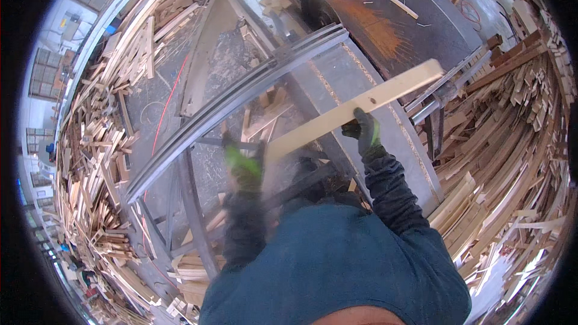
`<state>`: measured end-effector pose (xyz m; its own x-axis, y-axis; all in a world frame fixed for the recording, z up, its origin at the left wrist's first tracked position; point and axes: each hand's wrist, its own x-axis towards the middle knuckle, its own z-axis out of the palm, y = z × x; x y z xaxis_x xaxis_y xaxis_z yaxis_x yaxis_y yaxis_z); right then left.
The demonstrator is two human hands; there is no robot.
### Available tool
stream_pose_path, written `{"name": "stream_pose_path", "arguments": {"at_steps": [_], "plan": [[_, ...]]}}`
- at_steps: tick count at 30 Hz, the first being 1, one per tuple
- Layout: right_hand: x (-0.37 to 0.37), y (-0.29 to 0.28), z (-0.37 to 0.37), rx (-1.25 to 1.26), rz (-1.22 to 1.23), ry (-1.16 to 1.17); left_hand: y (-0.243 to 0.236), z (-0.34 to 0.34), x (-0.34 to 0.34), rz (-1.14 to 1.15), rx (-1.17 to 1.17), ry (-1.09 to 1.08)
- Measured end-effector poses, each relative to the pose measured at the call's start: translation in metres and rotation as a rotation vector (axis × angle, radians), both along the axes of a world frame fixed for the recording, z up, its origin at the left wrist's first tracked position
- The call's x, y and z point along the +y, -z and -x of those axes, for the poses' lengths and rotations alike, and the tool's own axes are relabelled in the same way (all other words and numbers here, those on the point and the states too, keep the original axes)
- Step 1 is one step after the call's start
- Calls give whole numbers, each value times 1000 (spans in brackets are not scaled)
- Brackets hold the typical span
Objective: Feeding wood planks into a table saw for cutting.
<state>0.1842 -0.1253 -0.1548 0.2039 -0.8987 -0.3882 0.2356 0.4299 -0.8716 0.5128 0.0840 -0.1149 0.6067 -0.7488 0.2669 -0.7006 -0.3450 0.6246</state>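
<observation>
My right hand (362,129), in a dark and green glove, grips a long pale board (400,84) from below its middle. The board lies diagonally over a grey metal table (421,183) with speckled strips. My left hand (244,162), gloved in green and dark, is blurred by motion at the board's near left end; I cannot make out its fingers or whether it grips. A curved-looking metal rail (198,126) crosses beyond both hands. A dark disc (319,11), apparently a blade, is partly visible above the rail beside a rust-stained plate (370,30).
Large piles of offcuts (500,120) crowd the right, with more wood (102,192) along the left. A red hose or cord (168,102) runs over the floor. Metal frame legs (195,204) stand under the rail. Small wood pieces (403,7) lie on the stained plate.
</observation>
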Motion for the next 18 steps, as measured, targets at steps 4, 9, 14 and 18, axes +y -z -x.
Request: {"name": "stream_pose_path", "arguments": {"at_steps": [4,9,14,18], "plan": [[-86,44,-125,-65,-110,-126,127,-157,20,-3,449,-287],[-188,131,-247,-114,-133,-337,191,-271,-32,26,1281,-36],[-284,179,-331,-385,-269,-183,210,-332,-138,129,1739,-299],[-315,197,-340,-313,-200,-326,260,-347,-133,-117,1131,-142]]}}
